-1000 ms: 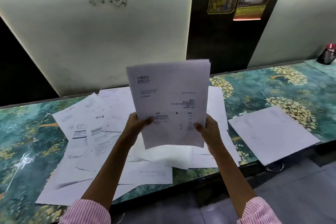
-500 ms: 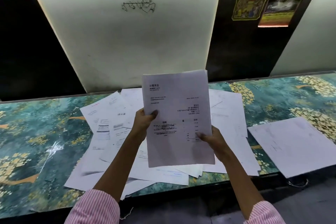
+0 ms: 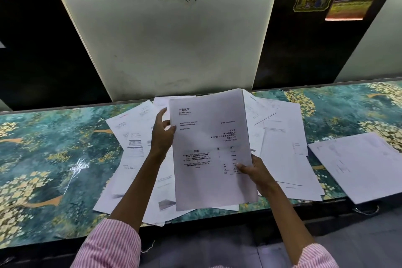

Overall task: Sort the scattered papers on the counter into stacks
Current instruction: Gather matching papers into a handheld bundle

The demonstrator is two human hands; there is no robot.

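White printed sheets [image 3: 211,148], held up in the air over the middle of the counter [image 3: 43,159], printed face to the camera, roughly upright. It looks like a thin bundle rather than one page, but the count can't be told.

Right hand [image 3: 256,172] pinches the lower right edge, thumb on the front, fingers behind. Left hand [image 3: 162,135] is at the upper left edge with the thumb touching the paper and the other fingers loose and raised beside it. Whether it really grips is unclear.

Handling judgement: very light, floppy, and it creases easily. Pages slide on each other, so a one-corner hold lets them droop and fan out. Two opposite edges, or a flat palm under the middle, is safer. A hard pinch will dent the paper.

Below and behind, loose papers [image 3: 130,137] lie overlapped across the counter, some hanging over the front edge. They would be awkward to lift flat, so it is better to slide each one to the edge first. A separate stack [image 3: 365,165] sits off to the right, apart from the mess. Striped pink sleeves [image 3: 113,243] show at the bottom.
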